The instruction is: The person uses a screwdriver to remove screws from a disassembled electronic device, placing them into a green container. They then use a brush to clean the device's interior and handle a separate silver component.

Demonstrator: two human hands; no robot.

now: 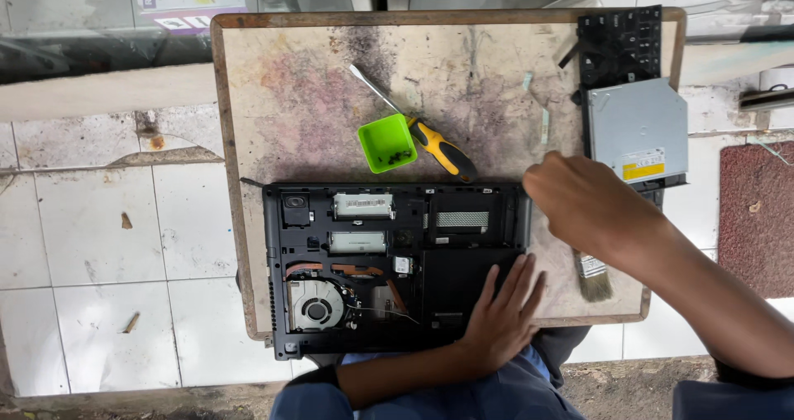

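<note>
One opened black laptop base (397, 263), underside up with its fan exposed, is laid along the near edge of the worn wooden table (314, 89). It is judged rigid, moderately heavy, with fragile internals; the outer frame is best gripped. The left hand (500, 316) is pressed flat on it, fingers spread, holding nothing. The right hand (583, 201) is closed on one paintbrush (592, 275). Behind: one green plastic tray (386, 143), one yellow-handled screwdriver (418, 126). At the far right corner: one silver optical drive (637, 130), one black keyboard panel (620, 43).
</note>
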